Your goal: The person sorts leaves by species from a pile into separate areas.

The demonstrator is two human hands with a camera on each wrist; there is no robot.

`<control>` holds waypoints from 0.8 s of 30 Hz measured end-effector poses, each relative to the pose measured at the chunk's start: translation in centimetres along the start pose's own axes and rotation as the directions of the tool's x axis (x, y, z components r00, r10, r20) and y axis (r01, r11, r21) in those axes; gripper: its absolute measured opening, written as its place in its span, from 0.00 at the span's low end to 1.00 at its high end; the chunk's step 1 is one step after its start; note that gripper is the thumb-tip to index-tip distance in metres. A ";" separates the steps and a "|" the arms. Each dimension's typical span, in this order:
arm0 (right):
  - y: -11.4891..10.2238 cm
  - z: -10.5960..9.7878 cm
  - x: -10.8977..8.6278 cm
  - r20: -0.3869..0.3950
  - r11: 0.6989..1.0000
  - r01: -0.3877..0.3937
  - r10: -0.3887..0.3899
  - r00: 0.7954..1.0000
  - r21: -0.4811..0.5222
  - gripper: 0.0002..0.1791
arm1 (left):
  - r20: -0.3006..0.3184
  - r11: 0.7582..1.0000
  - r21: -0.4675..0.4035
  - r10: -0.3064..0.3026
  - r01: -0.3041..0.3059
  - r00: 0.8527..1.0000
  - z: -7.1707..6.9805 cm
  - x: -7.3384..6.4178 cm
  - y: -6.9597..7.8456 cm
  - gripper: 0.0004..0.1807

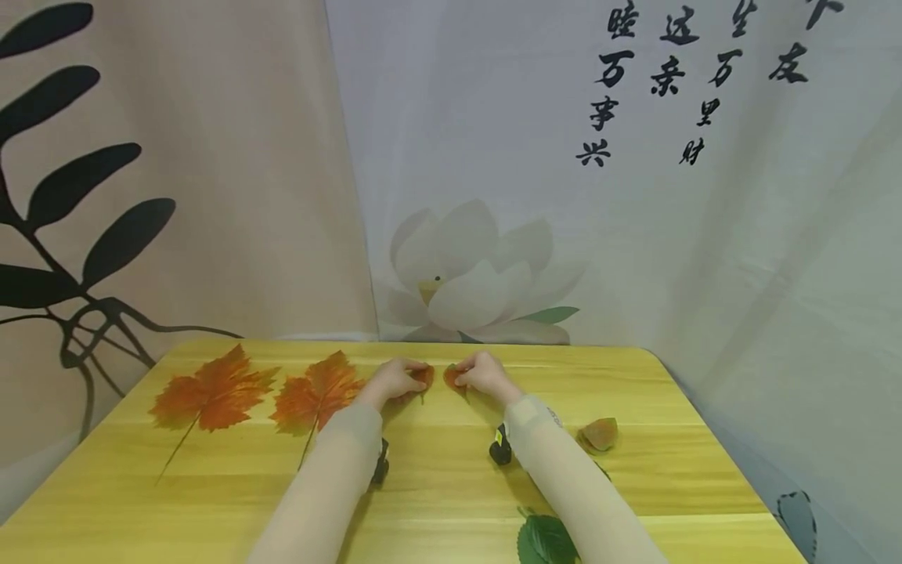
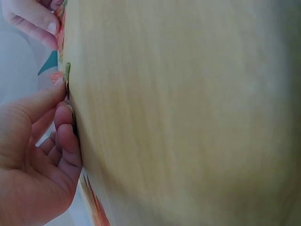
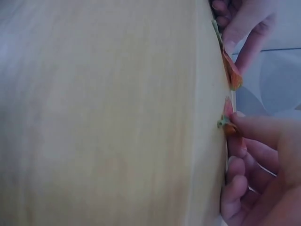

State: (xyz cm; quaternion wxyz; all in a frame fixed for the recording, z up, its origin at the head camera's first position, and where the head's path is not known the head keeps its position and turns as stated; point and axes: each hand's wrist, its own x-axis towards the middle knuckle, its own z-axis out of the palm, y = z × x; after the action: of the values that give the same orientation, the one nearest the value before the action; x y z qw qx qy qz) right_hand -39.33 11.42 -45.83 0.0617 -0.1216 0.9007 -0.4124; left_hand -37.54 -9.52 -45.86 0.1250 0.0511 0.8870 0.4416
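Near the table's far edge my left hand (image 1: pixel 396 381) pinches a small orange-red leaf (image 1: pixel 426 377) between thumb and fingers, its short green stalk pointing towards me. A similar small leaf (image 1: pixel 452 377) is pinched by my right hand (image 1: pixel 488 374), a narrow gap to the right. Both leaves are close to the tabletop; I cannot tell whether they lie fully on it. In the right wrist view, the right hand's leaf (image 3: pixel 233 131) looks curled, with a green stalk end. Fingers partly cover both leaves.
Two large orange maple leaves, one at far left (image 1: pixel 211 389) and one beside my left forearm (image 1: pixel 320 389), lie on the yellow wood-grain table (image 1: pixel 437 501). Right of my right arm sits a small brownish-orange leaf (image 1: pixel 599 434). A green leaf (image 1: pixel 544 539) lies partly under that forearm.
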 end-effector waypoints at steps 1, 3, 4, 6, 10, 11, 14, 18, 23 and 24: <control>0.0 0.0 0.0 -0.004 1.000 0.003 -0.003 1.000 -0.010 0.16 | 0.001 1.000 -0.005 -0.003 0.003 1.000 0.0 0.0 0.0 0.27; -0.1 0.0 -0.1 -0.009 0.999 0.018 -0.019 1.000 -0.037 0.16 | 0.004 1.000 -0.017 -0.010 0.010 1.000 0.0 0.0 0.0 0.27; -0.2 0.0 -0.1 -0.013 0.998 0.027 -0.027 1.000 -0.050 0.16 | 0.006 1.000 -0.019 -0.010 0.010 1.000 0.0 0.0 0.1 0.27; -0.3 0.1 -0.2 -0.016 0.997 0.033 -0.034 0.999 -0.073 0.17 | 0.004 1.000 -0.018 -0.008 0.008 1.000 0.0 0.0 0.1 0.27; -0.4 0.3 -0.4 -0.026 0.995 0.030 -0.033 0.999 -0.096 0.17 | -0.006 1.000 -0.017 -0.017 0.017 1.000 0.0 0.1 0.1 0.26; -0.5 0.4 -0.4 -0.028 0.995 0.024 -0.027 0.999 -0.095 0.17 | -0.006 1.000 -0.013 -0.016 0.015 1.000 0.0 0.1 0.1 0.26; -0.8 0.5 -0.6 -0.039 0.995 0.020 -0.024 0.999 -0.101 0.16 | -0.006 1.000 0.002 -0.008 0.008 1.000 0.0 0.1 0.1 0.26; -1.0 0.6 -0.8 -0.040 0.994 0.034 -0.038 0.998 -0.103 0.15 | -0.011 0.999 0.050 0.015 -0.014 1.000 -0.1 -0.1 0.1 0.26; -0.9 0.7 -0.8 -0.027 0.995 0.044 -0.047 0.999 -0.090 0.14 | -0.021 0.992 0.116 0.043 -0.040 0.999 -0.2 -0.5 0.4 0.25; -0.9 0.7 -0.8 -0.021 0.995 0.047 -0.049 0.999 -0.086 0.14 | -0.023 0.991 0.128 0.050 -0.047 0.998 -0.2 -0.7 0.4 0.25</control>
State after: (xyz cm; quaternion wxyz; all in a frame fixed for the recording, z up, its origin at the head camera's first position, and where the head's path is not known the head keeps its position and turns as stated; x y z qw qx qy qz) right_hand -38.25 10.55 -45.65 0.0360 -0.1408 0.9151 -0.3762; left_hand -36.97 -9.53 -45.30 0.0993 0.0748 0.9134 0.3877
